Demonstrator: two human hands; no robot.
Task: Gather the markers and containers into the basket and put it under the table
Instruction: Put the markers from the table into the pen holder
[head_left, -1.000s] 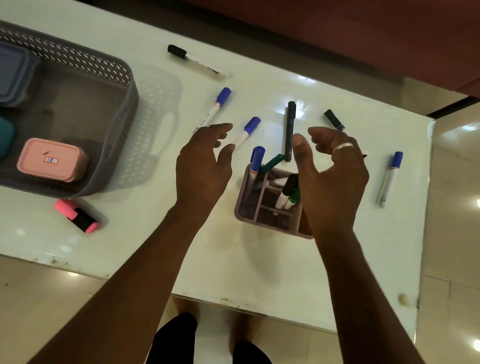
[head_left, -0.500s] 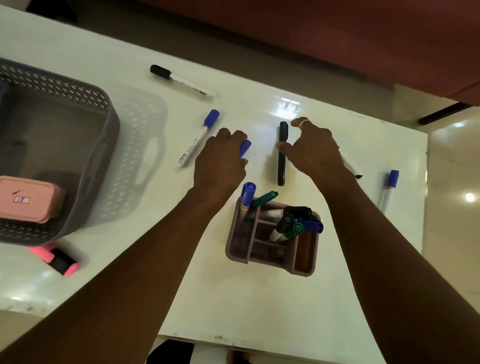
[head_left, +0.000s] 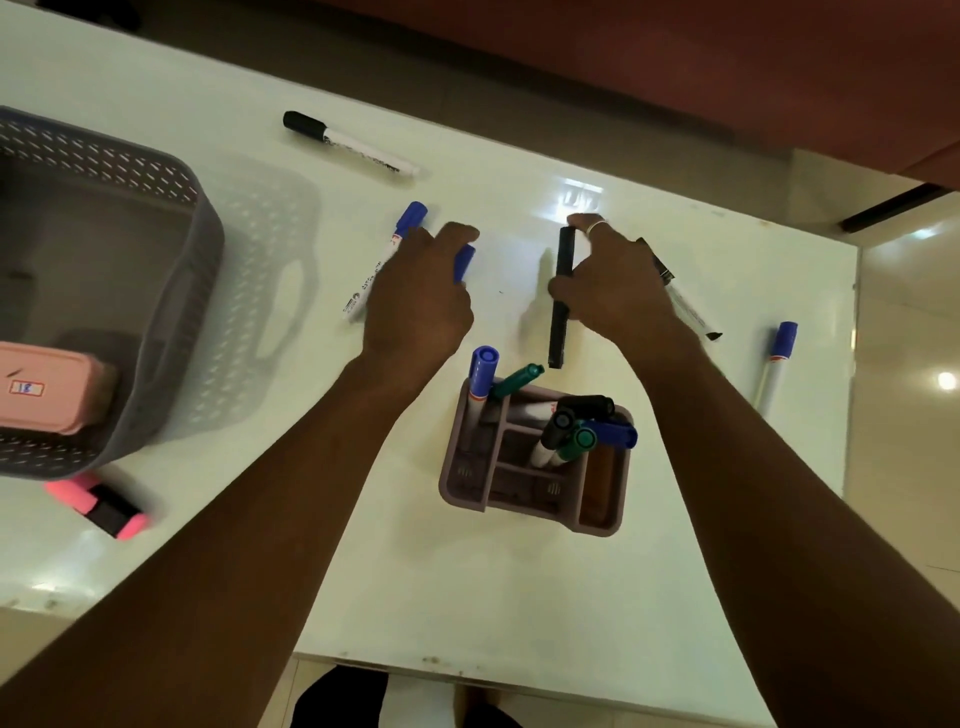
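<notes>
On the glossy white table (head_left: 519, 582), the left hand (head_left: 415, 306) closes over a blue-capped marker (head_left: 464, 261) and the right hand (head_left: 618, 286) pinches a black marker (head_left: 562, 296) near the far edge — either could slip and roll off, away from the basket (head_left: 156, 312) at the left edge.

Grey, pink, blue, black and green on a glossy white table (head_left: 519, 597)

The basket (head_left: 171, 322) is grey with rows of small slotted perforations across its walls; inside it lies a pale pink container (head_left: 49, 392) with a small white-and-red label. A highlighter (head_left: 98, 506) is pink with a black middle. The organiser (head_left: 530, 462) is a dull mauve-grey, holding markers with blue, green and black caps. Loose whiteboard markers have white barrels: one with a black cap (head_left: 350, 144), one blue-capped (head_left: 384, 260), another blue-capped (head_left: 775, 366). An all-black marker (head_left: 561, 312) stands out. A silver ring (head_left: 596, 226) circles a finger.
</notes>
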